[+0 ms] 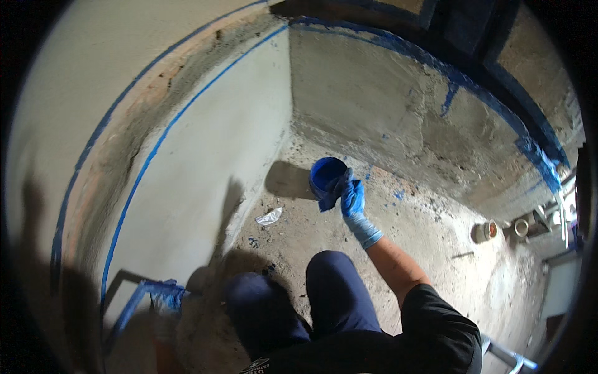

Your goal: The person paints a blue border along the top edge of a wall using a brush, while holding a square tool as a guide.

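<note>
My right hand (353,196), in a paint-stained light blue glove, holds a small round container (314,186) above the floor. Its inside is blue, and a dark blue flap or piece (330,201) hangs at the rim beside my fingers. Low at the left, in shadow, my gloved left hand (166,301) grips a blue-coated angled tool (128,308), perhaps a paint roller, against the pale wall (201,154). Part of that hand is dark. A bright blue line (161,140) runs along the wall's upper edge.
A rough concrete wall (364,89) with blue paint along its top meets the pale wall at a corner. On the concrete floor (299,233) lie a crumpled scrap (269,217) and blue spatters. A jar (486,231) stands right; metal legs (514,357) show lower right.
</note>
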Tool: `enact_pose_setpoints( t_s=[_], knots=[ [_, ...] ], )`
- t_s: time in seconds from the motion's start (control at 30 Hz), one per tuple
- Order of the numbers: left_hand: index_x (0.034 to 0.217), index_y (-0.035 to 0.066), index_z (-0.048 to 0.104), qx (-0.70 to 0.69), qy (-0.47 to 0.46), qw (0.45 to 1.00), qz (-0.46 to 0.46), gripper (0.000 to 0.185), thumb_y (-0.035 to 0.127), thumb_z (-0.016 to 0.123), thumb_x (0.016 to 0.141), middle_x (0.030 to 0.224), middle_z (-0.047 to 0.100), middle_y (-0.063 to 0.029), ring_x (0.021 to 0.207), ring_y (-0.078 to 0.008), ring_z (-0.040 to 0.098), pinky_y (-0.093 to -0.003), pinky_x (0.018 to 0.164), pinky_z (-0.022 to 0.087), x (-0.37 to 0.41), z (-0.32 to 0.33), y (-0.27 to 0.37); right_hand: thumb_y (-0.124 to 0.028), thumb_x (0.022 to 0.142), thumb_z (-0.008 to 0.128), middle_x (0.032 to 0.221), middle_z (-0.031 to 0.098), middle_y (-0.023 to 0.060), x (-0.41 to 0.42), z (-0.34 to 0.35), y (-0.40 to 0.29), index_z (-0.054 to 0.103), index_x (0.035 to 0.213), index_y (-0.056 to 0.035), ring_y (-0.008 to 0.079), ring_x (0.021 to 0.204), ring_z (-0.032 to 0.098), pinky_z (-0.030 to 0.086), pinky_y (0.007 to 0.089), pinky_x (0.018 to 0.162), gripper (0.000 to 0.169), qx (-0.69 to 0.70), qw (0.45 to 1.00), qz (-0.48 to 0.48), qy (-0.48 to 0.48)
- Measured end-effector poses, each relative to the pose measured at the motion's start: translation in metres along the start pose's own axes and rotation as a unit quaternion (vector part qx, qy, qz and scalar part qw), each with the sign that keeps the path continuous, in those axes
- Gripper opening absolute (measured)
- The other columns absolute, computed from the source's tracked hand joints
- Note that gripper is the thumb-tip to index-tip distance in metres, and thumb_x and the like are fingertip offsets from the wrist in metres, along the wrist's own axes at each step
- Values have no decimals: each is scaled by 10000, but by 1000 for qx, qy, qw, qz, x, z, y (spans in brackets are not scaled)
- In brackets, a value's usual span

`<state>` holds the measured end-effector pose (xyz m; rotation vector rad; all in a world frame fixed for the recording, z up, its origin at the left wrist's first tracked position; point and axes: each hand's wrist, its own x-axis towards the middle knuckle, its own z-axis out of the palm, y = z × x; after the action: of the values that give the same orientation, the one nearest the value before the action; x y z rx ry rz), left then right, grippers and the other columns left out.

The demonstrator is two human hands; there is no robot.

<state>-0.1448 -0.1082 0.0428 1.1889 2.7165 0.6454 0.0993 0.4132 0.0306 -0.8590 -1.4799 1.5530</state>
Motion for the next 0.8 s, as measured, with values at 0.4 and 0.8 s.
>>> enact_pose_setpoints(
  t_s=[0.4, 0.8],
  knots=[
    [799, 119, 520, 50, -18, 998, 32, 210, 283, 518, 929, 768, 521, -34, 743, -168, 533, -330, 695, 421, 5, 4, 26, -595, 971, 346, 523, 583, 60, 111, -56, -54, 703, 673, -40, 153, 450, 515, 393, 298, 446, 724, -223, 971, 27, 78],
    [856, 76, 551, 30, 45, 981, -185, 204, 250, 499, 949, 828, 558, -53, 780, -181, 546, -337, 736, 439, -45, 53, 58, -411, 977, 515, 654, 660, 58, 215, -81, 11, 675, 784, -22, 120, 492, 543, 431, 265, 467, 463, -160, 984, 17, -78]
  ],
)
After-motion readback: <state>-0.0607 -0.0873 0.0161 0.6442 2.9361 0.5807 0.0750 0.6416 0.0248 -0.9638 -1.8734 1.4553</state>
